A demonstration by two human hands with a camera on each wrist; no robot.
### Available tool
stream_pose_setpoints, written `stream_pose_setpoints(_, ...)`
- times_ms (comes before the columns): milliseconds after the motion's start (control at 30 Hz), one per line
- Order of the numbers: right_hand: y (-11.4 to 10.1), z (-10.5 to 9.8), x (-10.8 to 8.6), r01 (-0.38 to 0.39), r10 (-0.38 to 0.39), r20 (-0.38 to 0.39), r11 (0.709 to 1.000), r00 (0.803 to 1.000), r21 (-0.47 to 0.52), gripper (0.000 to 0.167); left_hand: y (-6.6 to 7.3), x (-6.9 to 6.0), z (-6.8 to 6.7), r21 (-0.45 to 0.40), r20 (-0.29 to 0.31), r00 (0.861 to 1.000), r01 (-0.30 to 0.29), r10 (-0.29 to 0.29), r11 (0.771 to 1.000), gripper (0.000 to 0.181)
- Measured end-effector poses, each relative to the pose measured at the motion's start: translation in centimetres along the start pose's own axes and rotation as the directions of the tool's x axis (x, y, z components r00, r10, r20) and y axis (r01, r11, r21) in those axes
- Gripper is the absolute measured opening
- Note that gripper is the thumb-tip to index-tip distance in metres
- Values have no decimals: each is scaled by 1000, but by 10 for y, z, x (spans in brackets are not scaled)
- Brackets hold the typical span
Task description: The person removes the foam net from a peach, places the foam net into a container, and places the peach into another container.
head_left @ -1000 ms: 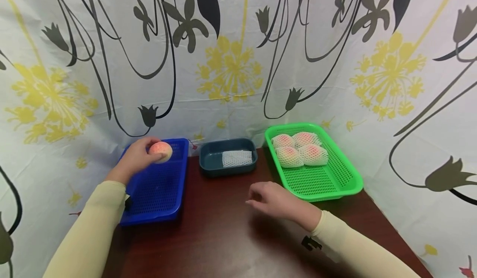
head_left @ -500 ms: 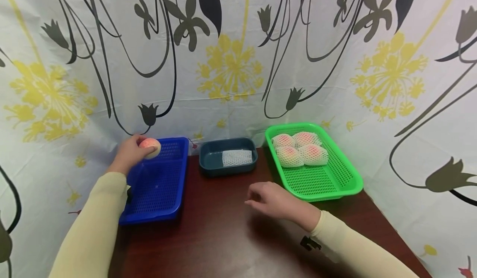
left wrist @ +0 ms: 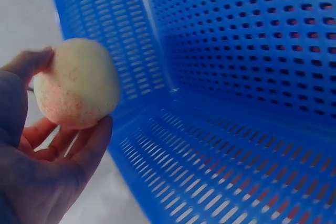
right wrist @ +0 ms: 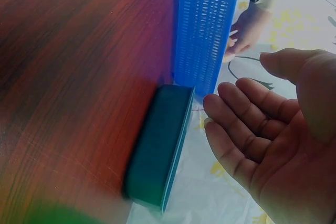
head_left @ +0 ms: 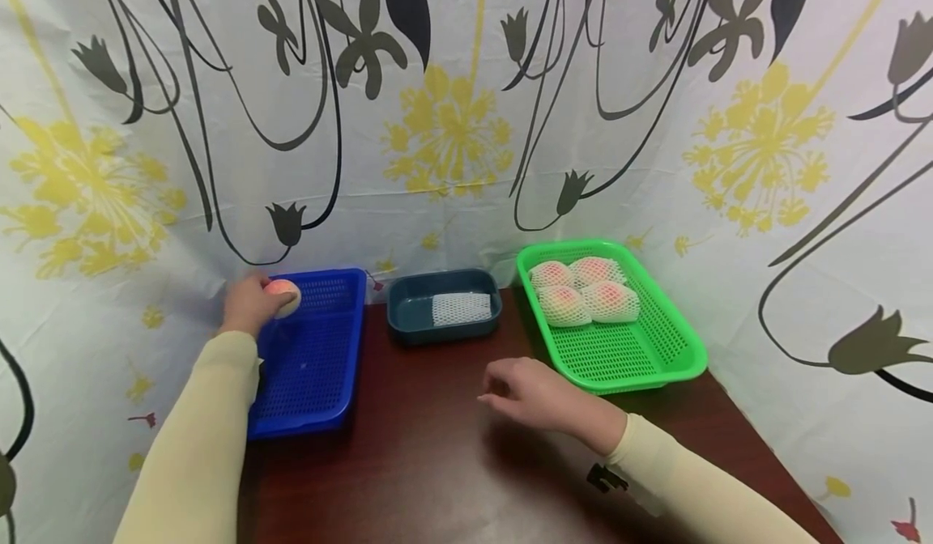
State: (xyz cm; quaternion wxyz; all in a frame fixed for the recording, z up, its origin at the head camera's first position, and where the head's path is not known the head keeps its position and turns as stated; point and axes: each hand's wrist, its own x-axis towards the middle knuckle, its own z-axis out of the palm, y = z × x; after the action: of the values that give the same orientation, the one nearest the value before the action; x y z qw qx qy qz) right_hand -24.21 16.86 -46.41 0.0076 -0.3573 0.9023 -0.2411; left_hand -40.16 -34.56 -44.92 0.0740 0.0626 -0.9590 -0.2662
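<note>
My left hand (head_left: 248,305) grips a pink and cream peach (head_left: 284,296) over the back left corner of the blue basket (head_left: 309,366). In the left wrist view the peach (left wrist: 79,83) sits between thumb and fingers of the left hand (left wrist: 47,171), with the basket's mesh wall (left wrist: 236,156) beside it. My right hand (head_left: 547,394) hovers above the table, left of the green basket's (head_left: 670,350) near corner. Its fingers are loosely curled and hold nothing, as the right wrist view shows for that hand (right wrist: 273,135).
A dark teal tray (head_left: 411,333) at the table's back holds a white foam net (head_left: 462,308). Several net-wrapped peaches (head_left: 611,301) lie in the back part of the green basket. A patterned curtain (head_left: 452,228) stands behind the baskets.
My left hand has moved left with the peach, toward the blue basket's back left corner. The right hand has stayed in nearly the same place.
</note>
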Motion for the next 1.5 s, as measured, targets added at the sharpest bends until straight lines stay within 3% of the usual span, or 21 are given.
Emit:
stream_pose_setpoints(333, -2, -1, -2, -5, 4, 22, 999, 1000, 47, 10, -4, 5, 24, 33, 104, 990, 89, -92, 995, 75)
stream_pose_setpoints(567, -2, -2, -3, -6, 4, 30, 999, 1000, 44, 9, -6, 8, 29, 77, 151, 978, 136, -147, 988, 78)
stream_pose_setpoints(800, -3, -1, -5, -14, 11, 39, 998, 999, 59, 10, -8, 8, 34, 116, 183, 970, 142, -161, 983, 83)
stream_pose_setpoints(1167, -9, 1, -7, 13, -16, 43, 998, 999, 60, 9, -17, 0, 38, 138, 150, 982, 97, -118, 986, 77)
stream_pose_setpoints(1500, -9, 3, -8, 22, -24, 44, 999, 999, 45, 10, -21, 6, 39, 145, 94, 986, 125, -139, 982, 66)
